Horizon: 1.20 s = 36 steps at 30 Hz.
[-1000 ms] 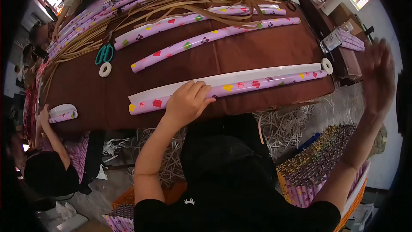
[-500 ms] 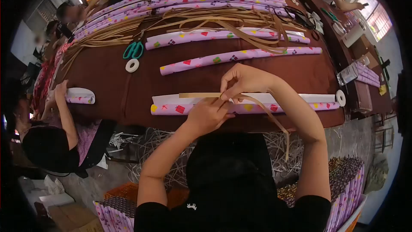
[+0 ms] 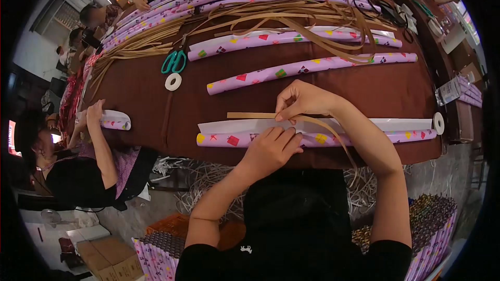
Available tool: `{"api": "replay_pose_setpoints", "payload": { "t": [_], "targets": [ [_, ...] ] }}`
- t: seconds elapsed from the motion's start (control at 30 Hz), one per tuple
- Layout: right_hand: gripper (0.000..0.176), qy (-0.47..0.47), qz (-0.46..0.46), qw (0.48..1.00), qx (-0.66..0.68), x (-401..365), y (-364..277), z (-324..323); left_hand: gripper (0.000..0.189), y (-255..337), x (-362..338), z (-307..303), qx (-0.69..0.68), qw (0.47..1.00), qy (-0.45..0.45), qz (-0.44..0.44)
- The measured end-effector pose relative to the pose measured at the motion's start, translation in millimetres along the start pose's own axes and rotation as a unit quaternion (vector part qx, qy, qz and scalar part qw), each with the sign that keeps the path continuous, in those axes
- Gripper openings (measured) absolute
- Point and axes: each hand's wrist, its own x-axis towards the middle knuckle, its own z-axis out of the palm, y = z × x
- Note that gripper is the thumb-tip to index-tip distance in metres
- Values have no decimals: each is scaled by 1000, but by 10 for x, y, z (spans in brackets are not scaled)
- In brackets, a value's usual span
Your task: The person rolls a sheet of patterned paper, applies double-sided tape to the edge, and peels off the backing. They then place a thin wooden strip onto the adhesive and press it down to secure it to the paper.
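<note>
A lilac patterned wrapping paper roll point(image 3: 233, 140), its white inner edge partly unrolled, lies along the table's near side. My left hand point(image 3: 272, 151) is closed over the middle of this roll, its fingers bent on the paper. Just above it, my right hand point(image 3: 302, 103) pinches a tan flat strip point(image 3: 252, 115) between thumb and fingertips. One end of the strip points left above the white edge; the rest curves down to the right over the roll. The roll's middle is partly hidden by my left hand.
Two more rolls point(image 3: 312, 67) lie beyond, with a bundle of tan strips point(image 3: 140, 47) behind. Green-handled scissors point(image 3: 174, 62) and a white tape roll point(image 3: 173, 81) are left; another tape roll point(image 3: 438, 123) sits right. A co-worker point(image 3: 99, 119) handles paper at left. Bins of rolls point(image 3: 424, 234) stand below.
My left hand has come away from the strip and down onto the roll. My right hand still pinches the strip. The whole view has shifted slightly.
</note>
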Motion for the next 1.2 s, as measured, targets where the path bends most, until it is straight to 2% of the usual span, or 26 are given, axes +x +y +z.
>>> {"api": "replay_pose_setpoints", "payload": {
  "t": [0.1,0.17,0.2,0.23,0.27,0.3,0.33,0.37,0.4,0.43,0.47,0.5,0.53,0.57,0.6,0.67,0.7,0.77,0.8,0.83,0.87,0.93,1.03,1.2],
  "targets": [
    [7,18,-28,999,3,22,44,33,35,120,6,-69,60,998,7,-24],
    [7,31,-46,998,6,38,83,63,34,174,-79,-127,133,983,111,-55],
    [9,52,-101,993,-14,39,107,97,34,160,-171,-161,174,966,173,-81],
    [11,72,-156,985,-34,45,128,127,36,103,-224,-207,188,949,210,-139],
    [11,70,-156,985,-32,64,171,151,39,52,-245,-270,201,927,246,-198],
    [11,102,-234,962,-96,90,230,175,46,-6,-242,-314,159,910,287,-253],
    [11,133,-310,928,-159,109,263,199,48,-12,-223,-369,46,892,308,-327],
    [11,128,-310,929,-158,109,261,227,50,-15,-199,-434,-68,857,325,-394],
    [12,143,-355,890,-250,96,245,249,47,-59,-241,-467,-129,840,292,-438],
    [13,156,-395,839,-339,78,215,261,47,-75,-253,-486,-126,839,295,-440],
    [16,141,-420,803,-398,41,141,263,42,-86,-260,-499,-246,793,298,-471],
    [16,138,-421,803,-399,37,129,270,38,-92,-261,-503,-363,733,296,-493],
    [14,131,-441,783,-418,31,124,278,24,-107,-256,-469,-318,765,296,-475],
    [13,123,-460,763,-437,28,124,282,24,-98,-254,-466,-319,765,297,-475],
    [13,123,-459,763,-438,38,122,289,21,-85,-252,-466,-343,759,309,-459],
    [16,139,-463,806,-340,68,124,307,18,-64,-272,-467,-368,751,321,-444],
    [16,139,-463,807,-340,63,147,306,16,-64,-302,-480,-405,736,335,-427],
    [22,76,-368,907,-190,46,190,302,14,-102,-350,-522,-441,718,349,-409],
    [22,75,-369,907,-190,38,186,297,13,-137,-372,-552,-478,714,355,-368],
    [23,36,-303,948,-94,24,166,294,11,-161,-382,-568,-513,707,361,-326],
    [24,-4,-232,973,2,14,143,293,11,-176,-386,-561,-512,708,361,-326],
    [26,-11,-221,975,8,6,111,278,12,-204,-396,-530,-560,674,381,-294],
    [28,-14,-204,979,-1,8,101,287,19,-206,-404,-524,-579,657,386,-289],
    [31,-2,-190,981,-26,3,81,323,27,-283,-475,-449,-548,683,395,-279]
  ]
}}
